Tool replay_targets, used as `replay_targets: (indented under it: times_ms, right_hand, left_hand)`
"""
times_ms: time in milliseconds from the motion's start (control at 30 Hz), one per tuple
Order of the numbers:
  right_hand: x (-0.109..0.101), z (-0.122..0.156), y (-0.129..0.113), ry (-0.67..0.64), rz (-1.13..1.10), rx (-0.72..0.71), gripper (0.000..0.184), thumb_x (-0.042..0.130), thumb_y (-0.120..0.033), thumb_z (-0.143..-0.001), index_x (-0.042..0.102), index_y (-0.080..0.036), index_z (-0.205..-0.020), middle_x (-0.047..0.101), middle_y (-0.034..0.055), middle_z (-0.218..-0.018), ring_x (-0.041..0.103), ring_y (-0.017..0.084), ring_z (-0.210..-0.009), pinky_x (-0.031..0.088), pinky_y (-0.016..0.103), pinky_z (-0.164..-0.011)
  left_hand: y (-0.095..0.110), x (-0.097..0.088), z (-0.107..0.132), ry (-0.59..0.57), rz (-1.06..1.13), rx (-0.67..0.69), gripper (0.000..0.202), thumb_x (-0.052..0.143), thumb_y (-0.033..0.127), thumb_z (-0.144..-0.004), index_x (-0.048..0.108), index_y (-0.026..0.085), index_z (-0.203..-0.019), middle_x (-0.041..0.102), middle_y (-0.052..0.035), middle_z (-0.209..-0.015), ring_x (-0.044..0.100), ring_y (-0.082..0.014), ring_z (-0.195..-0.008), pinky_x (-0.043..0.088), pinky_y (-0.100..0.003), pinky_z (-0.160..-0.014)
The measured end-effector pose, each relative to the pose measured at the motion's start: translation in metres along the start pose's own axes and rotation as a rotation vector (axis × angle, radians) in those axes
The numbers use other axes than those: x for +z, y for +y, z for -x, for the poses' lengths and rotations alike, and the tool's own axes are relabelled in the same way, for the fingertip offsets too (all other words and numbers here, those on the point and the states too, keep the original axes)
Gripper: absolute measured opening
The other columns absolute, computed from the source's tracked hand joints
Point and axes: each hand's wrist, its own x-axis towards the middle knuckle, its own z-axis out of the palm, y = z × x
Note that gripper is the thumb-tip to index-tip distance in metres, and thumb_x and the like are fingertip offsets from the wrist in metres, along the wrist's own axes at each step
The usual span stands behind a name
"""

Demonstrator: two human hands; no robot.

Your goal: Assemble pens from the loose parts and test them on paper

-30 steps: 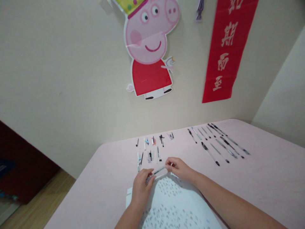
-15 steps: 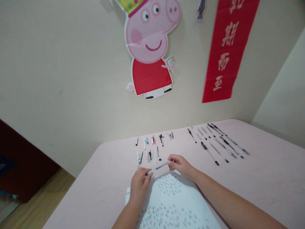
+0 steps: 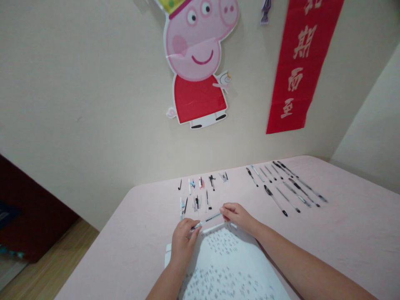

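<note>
My left hand (image 3: 183, 241) and my right hand (image 3: 239, 216) pinch the two ends of a thin pen (image 3: 208, 219), held level just above the far edge of a white sheet covered in handwriting (image 3: 228, 271). The left fingers close on the pen's tip end, the right fingers on its rear end. Both hands hover over a pink table (image 3: 343, 233). Just beyond the hands lie several small pen parts (image 3: 200, 193) in two short rows.
Several whole pens (image 3: 286, 187) lie in rows at the table's far right. The wall behind carries a cartoon pig cutout (image 3: 198, 62) and a red banner with characters (image 3: 296, 62). Wooden floor (image 3: 37, 271) shows at the left.
Both hands have drawn slightly apart along the pen, and the pen sits a little farther from me. The view has tilted slightly.
</note>
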Motion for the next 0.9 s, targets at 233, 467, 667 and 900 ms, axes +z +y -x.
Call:
replay_targets:
  times_ms: [233,467,667,900]
  right_hand:
    - [0.0008,0.0011,-0.0020,-0.034,-0.181,0.008,0.046,0.052,-0.064,-0.077,0.050,-0.019,-0.072,0.053,-0.0015,-0.062,0.050,0.012,-0.057,0.039,0.024,-0.056]
    - [-0.0008,0.0002,-0.0022,-0.034,-0.102,0.005,0.050,0.048,-0.064,-0.079,0.048,-0.019,-0.059,0.048,-0.0017,-0.055,0.045,0.012,-0.054,0.035,0.025,-0.055]
    - [0.0000,0.0011,-0.0039,-0.012,-0.036,0.019,0.052,0.045,-0.062,-0.083,0.046,-0.018,-0.054,0.046,-0.0018,-0.051,0.043,0.011,-0.052,0.034,0.025,-0.055]
    - [0.0012,0.0015,-0.0054,-0.052,-0.179,0.034,0.046,0.051,-0.064,-0.078,0.050,-0.018,-0.073,0.051,-0.0020,-0.061,0.049,0.012,-0.058,0.038,0.024,-0.057]
  left_hand:
    - [0.0001,-0.0001,0.0003,0.009,0.012,0.006,0.017,0.057,0.029,-0.081,0.071,0.020,-0.084,0.068,-0.0063,-0.078,0.064,-0.0203,-0.075,0.051,-0.032,-0.068]
    - [0.0020,-0.0012,0.0003,-0.003,-0.012,0.001,0.018,0.057,0.029,-0.081,0.071,0.019,-0.084,0.069,-0.0069,-0.079,0.064,-0.0210,-0.076,0.051,-0.032,-0.069]
    - [0.0004,-0.0003,0.0009,0.006,0.005,0.022,0.016,0.058,0.027,-0.080,0.071,0.019,-0.085,0.069,-0.0064,-0.079,0.064,-0.0203,-0.076,0.051,-0.031,-0.068]
    - [-0.0019,0.0007,0.0003,0.006,0.005,0.034,0.015,0.059,0.024,-0.079,0.071,0.018,-0.085,0.069,-0.0059,-0.077,0.064,-0.0199,-0.075,0.050,-0.031,-0.068]
